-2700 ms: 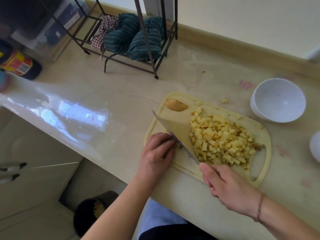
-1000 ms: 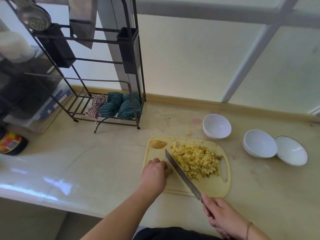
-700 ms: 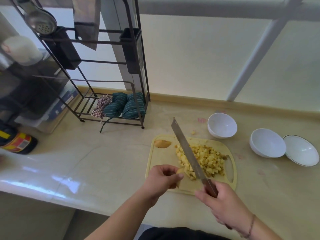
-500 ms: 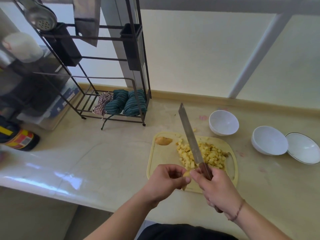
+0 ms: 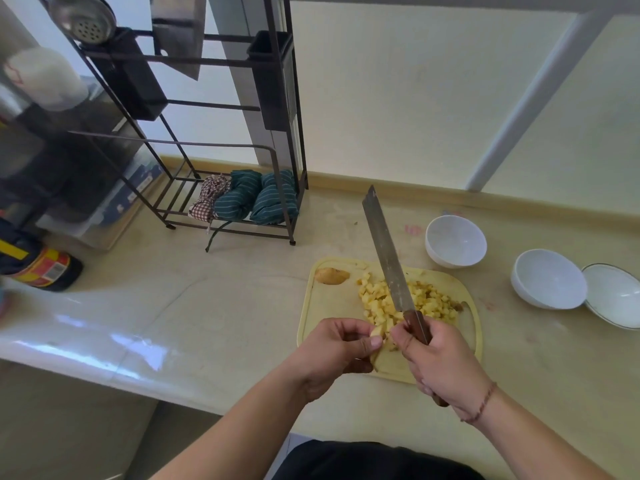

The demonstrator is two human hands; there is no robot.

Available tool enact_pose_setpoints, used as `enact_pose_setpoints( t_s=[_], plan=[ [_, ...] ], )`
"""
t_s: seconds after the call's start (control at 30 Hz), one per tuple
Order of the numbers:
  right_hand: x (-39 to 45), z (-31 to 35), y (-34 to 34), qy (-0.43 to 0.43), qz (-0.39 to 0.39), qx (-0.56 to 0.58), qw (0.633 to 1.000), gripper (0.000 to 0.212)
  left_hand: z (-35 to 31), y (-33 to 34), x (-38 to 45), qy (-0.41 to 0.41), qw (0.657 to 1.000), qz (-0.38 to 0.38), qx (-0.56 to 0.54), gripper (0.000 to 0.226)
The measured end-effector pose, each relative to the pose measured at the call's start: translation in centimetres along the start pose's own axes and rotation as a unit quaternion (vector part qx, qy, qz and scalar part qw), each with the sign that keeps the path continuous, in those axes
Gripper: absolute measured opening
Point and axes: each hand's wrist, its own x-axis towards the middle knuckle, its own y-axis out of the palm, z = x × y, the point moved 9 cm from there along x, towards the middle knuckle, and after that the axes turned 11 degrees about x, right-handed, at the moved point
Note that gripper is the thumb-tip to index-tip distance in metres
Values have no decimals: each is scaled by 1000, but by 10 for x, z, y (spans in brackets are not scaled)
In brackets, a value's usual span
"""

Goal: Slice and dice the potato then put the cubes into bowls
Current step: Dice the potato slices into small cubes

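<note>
Above the cutting board (image 5: 332, 306), left hand (image 5: 337, 348) pinches a potato piece (image 5: 378, 331) beside the right hand (image 5: 438, 358) gripping a raised knife (image 5: 386, 251) (fingers risk a nick if it slips).

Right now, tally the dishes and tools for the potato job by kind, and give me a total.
White bowls: 3, all empty, right of the board: bowl one, bowl two, bowl three.
Cutting boards: 1, the yellow cutting board.
Knives: 1, the knife, gripped by the right hand above the board.
Total: 5.
</note>
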Motion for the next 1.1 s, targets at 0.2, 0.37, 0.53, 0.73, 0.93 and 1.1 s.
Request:
enact_pose_setpoints(
  t_s=[0.2,0.37,0.53,0.73,0.93,1.1],
  plan=[
    [3,6,-4,-13,-15,-24,1000,24,-2,-13,5,9,999,-39,18,3],
    [7,6,-6,-3,-23,-13,1000,22,-2,-15,4,16,997,-39,58,6],
    [8,2,-1,-21,-26,-45,998,21,1,-15,8,16,995,-67,75,19],
    [6,0,3,-32,-16,-55,998,21,5,-19,10,18,992,-76,98,22],
    [-8,-6,-1,16,23,4,1000,29,10,-65,24,27,937,-199,286,18],
    [-37,-35,-15,89,77,-1,993,47,9,-66,48,118,814,-184,538,27]
  ],
)
